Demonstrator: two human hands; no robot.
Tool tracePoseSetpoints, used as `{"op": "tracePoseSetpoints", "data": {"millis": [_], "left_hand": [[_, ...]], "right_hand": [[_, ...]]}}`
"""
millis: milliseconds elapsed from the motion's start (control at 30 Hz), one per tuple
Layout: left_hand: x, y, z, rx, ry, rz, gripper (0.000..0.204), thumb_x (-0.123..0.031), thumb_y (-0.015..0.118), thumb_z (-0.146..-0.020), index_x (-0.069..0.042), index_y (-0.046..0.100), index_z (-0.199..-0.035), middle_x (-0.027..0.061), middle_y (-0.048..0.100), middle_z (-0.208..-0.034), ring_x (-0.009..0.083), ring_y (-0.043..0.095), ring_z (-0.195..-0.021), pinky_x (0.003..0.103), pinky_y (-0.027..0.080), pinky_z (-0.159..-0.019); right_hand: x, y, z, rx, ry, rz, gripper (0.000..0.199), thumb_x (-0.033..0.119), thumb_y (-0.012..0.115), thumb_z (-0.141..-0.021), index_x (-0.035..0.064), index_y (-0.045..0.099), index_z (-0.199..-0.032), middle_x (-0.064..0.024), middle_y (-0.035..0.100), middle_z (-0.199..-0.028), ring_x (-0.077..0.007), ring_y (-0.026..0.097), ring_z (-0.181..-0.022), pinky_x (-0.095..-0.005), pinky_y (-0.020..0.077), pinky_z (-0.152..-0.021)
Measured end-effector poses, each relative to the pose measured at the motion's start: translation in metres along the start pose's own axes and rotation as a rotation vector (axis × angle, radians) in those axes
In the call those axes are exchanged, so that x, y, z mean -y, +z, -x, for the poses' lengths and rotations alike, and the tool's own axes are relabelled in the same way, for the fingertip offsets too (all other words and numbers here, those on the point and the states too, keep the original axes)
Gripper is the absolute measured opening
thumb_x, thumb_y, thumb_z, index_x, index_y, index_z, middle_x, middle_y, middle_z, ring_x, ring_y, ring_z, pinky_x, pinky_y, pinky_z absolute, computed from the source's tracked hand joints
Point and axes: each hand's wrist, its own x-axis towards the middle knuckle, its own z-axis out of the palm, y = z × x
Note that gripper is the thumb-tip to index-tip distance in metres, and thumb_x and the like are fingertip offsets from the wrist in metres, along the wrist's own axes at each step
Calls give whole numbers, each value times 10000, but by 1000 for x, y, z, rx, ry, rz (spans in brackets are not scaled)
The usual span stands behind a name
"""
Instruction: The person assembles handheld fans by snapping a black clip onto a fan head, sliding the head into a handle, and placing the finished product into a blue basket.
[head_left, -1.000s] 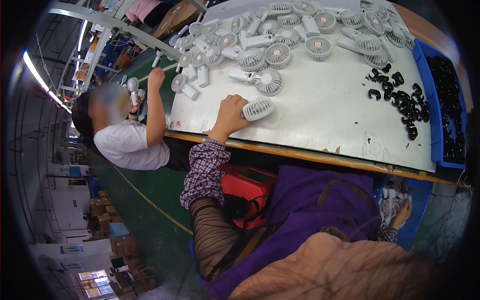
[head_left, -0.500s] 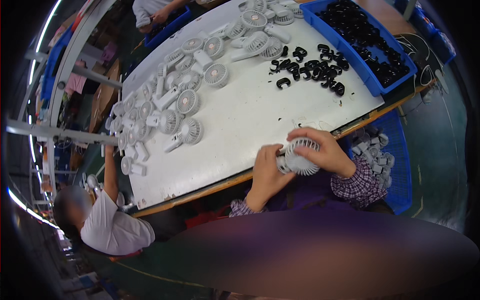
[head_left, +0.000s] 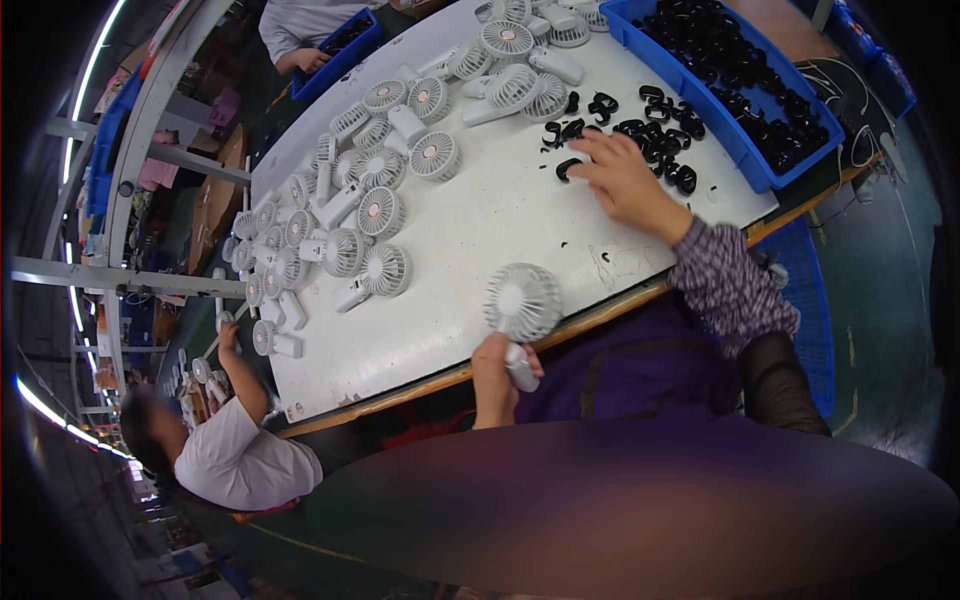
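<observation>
My left hand [head_left: 494,382] is wrapped round the handle of a white handheld fan [head_left: 522,302]. The fan's round caged head points up over the table's front edge. Stretched out to the far right, my right hand [head_left: 628,188] hovers at a scatter of small black curved plastic parts [head_left: 645,142]. Its fingers are apart, and the fingertips are at a single black part [head_left: 567,169] on the near side of the scatter. Whether they touch it I cannot tell.
Many white handheld fans [head_left: 381,212] lie in a heap across the left and back of the white table [head_left: 450,250]. A blue bin [head_left: 745,165] of black parts stands at the back right. Below the edge is another blue crate [head_left: 815,330]. One person [head_left: 235,450] sits at left; another is at the back.
My right hand has let go of the fan and moved away to the black parts. My left hand now holds the fan alone by its handle, farther left, with the head up.
</observation>
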Motion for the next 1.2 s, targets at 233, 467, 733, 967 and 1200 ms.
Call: {"op": "tracePoseSetpoints", "data": {"millis": [233, 467, 733, 967, 1200], "left_hand": [[-25, -8, -21, 66, 241, -42, 235, -205, 524, -914, 3, 501, -1022, 113, 592, -842, 188, 602, -679, 297, 509, -637], [-23, -3, -54, 72, 584, -542, 481, -444, 654, -829, 5, 542, -960, 54, 622, -778, 114, 576, -698, 246, 466, -636], [-21, 20, -40, 31, 623, -695, 384, -339, 733, -773, 2, 586, -873, 77, 631, -717, 136, 597, -637, 263, 470, -569], [-19, 27, -33, 17, 591, -741, 345, -310, 733, -769, 4, 603, -829, 68, 616, -681, 130, 556, -585, 257, 448, -543], [-12, 32, -27, 73, 484, -591, 252, -226, 692, -766, 9, 609, -804, 34, 593, -646, 74, 523, -585, 232, 426, -525]], "right_hand": [[-37, 19, -31, 240, -103, 101, 126, 69, 605, -765, 101, 645, -880, -41, 589, -1054, -233, 433, -1195, -538, 247, -1028], [85, -19, 9, 635, 501, -1503, 166, 107, 582, -845, 13, 577, -983, -35, 601, -878, -109, 582, -765, -238, 468, -734], [148, 3, 58, 241, 911, -1832, 187, 128, 544, -921, -42, 533, -998, -135, 632, -853, -181, 653, -653, -227, 507, -473], [146, -12, 55, 235, 965, -1793, 164, 132, 567, -909, -24, 518, -927, -120, 623, -773, -179, 644, -588, -233, 505, -452], [138, 1, 76, 205, 879, -1719, 170, 119, 614, -875, 8, 487, -902, -67, 572, -697, -138, 596, -542, -222, 483, -455]]}}
